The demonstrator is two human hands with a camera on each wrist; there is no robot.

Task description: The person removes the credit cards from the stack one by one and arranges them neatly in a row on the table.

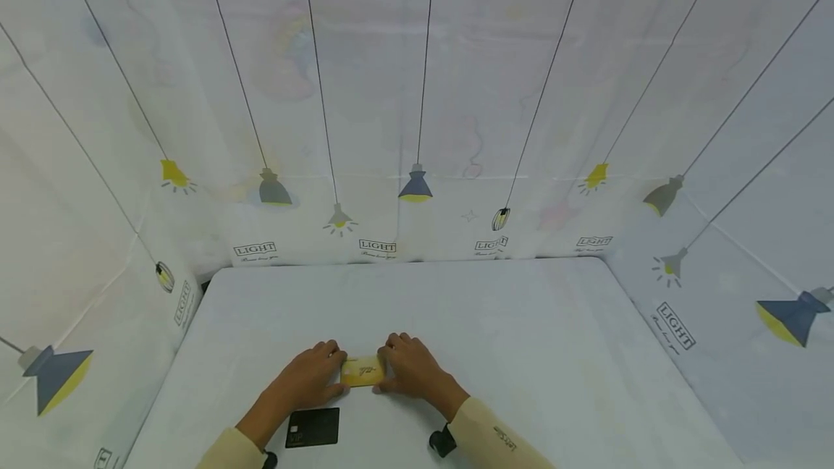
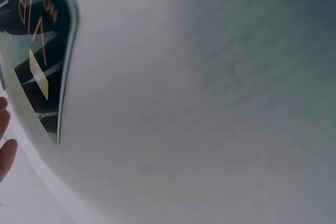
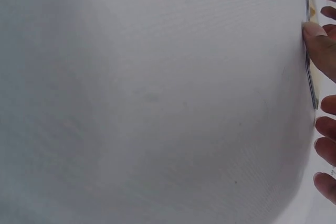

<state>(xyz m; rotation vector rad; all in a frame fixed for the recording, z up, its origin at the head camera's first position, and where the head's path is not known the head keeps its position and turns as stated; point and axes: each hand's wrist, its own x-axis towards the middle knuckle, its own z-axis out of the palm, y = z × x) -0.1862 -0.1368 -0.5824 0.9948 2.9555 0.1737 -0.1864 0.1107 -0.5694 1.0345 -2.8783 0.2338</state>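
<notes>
A gold card [image 1: 362, 373] lies flat between my two hands on the white tabletop. My left hand [image 1: 311, 376] grips its left end, with the thumb at the near corner and the fingers at the far one. At the right end, my right hand [image 1: 412, 368] holds it the same way. The right wrist view shows a thumb [image 3: 319, 45] pressed at the near edge of the card, where thin dark parallel lines run. Just below my left hand lies a black card [image 1: 313, 427] marked VIP, untouched; in the left wrist view its glossy face [image 2: 44, 61] carries reflections.
The white tabletop [image 1: 521, 353] reaches back to a cloth wall [image 1: 365, 114] printed with hanging lamps, and similar walls stand at both sides. A black wrist device [image 1: 443, 441] sits at the right cuff. Beige sleeves [image 1: 498, 436] cover the forearms.
</notes>
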